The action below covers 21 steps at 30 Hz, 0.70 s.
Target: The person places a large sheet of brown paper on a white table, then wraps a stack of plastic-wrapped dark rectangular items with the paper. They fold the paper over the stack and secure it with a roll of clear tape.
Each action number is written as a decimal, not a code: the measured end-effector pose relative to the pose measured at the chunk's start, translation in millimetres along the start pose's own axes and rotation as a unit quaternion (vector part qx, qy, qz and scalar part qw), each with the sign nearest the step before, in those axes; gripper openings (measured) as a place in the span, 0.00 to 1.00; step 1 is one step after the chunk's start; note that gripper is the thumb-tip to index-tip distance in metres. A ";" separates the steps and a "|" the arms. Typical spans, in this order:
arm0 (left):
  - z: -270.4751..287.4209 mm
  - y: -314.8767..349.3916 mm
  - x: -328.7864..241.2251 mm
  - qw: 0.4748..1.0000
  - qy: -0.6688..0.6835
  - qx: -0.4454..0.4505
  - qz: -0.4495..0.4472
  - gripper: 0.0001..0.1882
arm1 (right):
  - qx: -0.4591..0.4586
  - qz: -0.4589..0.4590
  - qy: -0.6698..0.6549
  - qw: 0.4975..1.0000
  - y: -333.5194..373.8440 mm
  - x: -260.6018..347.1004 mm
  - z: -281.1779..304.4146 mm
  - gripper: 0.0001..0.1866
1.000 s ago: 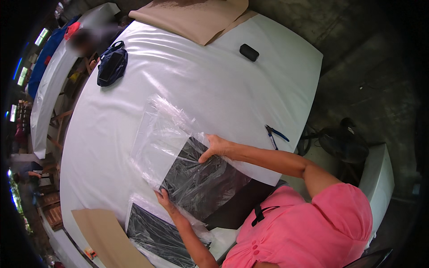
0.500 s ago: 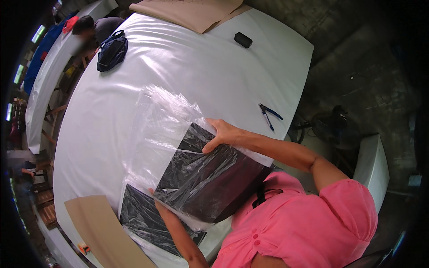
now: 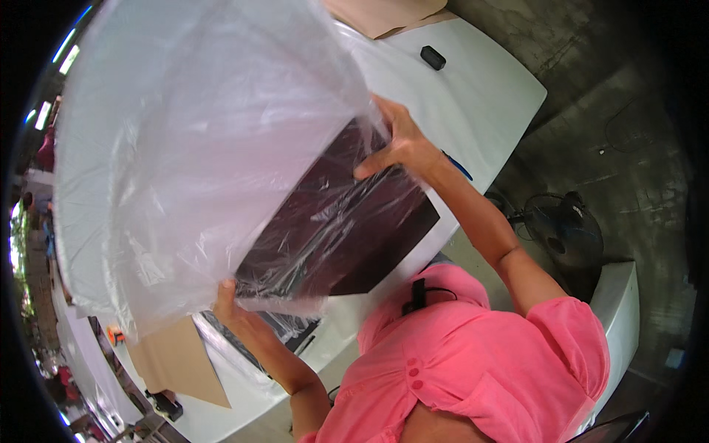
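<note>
Nearest is the wearer's pink shirt [image 3: 473,347]. Just beyond it, the dark sheet [image 3: 325,221] lies tilted between both hands, partly inside a clear plastic bag [image 3: 214,125]; its near end looks bare. The left hand [image 3: 240,317] is clamped on the bag's lower edge, thumb showing, the other fingers hidden. The right hand [image 3: 402,144] has its thumb pressed over the sheet and its fingers round the far edge, clamping bag and sheet together.

The billowing bag could fold under or snag if its loose end drops unevenly; a slack left grip could let the sheet slide out.

Below the left forearm, another wrapped dark sheet [image 3: 284,326] and brown cardboard [image 3: 177,362] lie on the white surface [image 3: 495,96]. Farther off are a blue-handled tool [image 3: 459,166], a small black box [image 3: 433,57] and brown paper [image 3: 388,15]. A fan [image 3: 565,229] stands right, above a grey floor [image 3: 635,140].
</note>
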<state>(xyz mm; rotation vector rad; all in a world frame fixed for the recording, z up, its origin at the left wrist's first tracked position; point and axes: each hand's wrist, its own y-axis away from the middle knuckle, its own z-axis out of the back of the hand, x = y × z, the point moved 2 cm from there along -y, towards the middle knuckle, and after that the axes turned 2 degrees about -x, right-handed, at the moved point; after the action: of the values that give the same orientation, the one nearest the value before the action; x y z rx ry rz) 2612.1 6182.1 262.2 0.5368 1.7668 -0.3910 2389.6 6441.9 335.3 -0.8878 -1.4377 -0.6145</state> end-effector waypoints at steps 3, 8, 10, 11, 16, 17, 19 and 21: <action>1.1 5.5 -17.9 0.998 -0.044 -0.035 -0.028 0.35 | -0.002 0.076 0.030 0.997 -2.4 17.3 4.7 0.48; -6.7 -2.2 -40.8 0.995 -0.091 -0.030 -0.020 0.35 | -0.023 0.129 0.010 0.991 -5.7 16.4 9.6 0.48; -10.2 2.9 -42.8 0.993 -0.112 -0.027 0.006 0.35 | -0.023 0.121 0.041 0.991 -6.7 0.0 14.9 0.47; -13.2 8.1 -40.2 0.992 -0.125 -0.025 0.024 0.35 | -0.024 0.115 0.058 0.991 -5.0 -5.6 16.9 0.46; -48.8 27.4 -23.9 0.980 -0.180 -0.008 0.087 0.36 | -0.007 0.040 0.003 0.999 0.2 -25.0 27.0 0.46; -50.2 27.6 -20.1 0.980 -0.181 -0.002 0.084 0.36 | 0.004 0.048 -0.004 0.999 -3.6 -31.7 25.2 0.46; -53.3 14.7 -7.8 0.985 -0.157 0.024 0.069 0.39 | 0.025 0.056 0.037 0.997 -6.7 -53.1 12.8 0.46; -44.3 -2.6 -2.3 0.987 -0.142 0.068 0.022 0.40 | 0.026 0.045 0.045 0.998 -9.6 -66.0 4.1 0.46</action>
<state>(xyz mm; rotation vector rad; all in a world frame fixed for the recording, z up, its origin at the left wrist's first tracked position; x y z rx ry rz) 2575.2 6202.8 275.7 0.5858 1.4587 -0.5332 2374.6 6429.9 271.3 -0.8686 -1.3191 -0.5412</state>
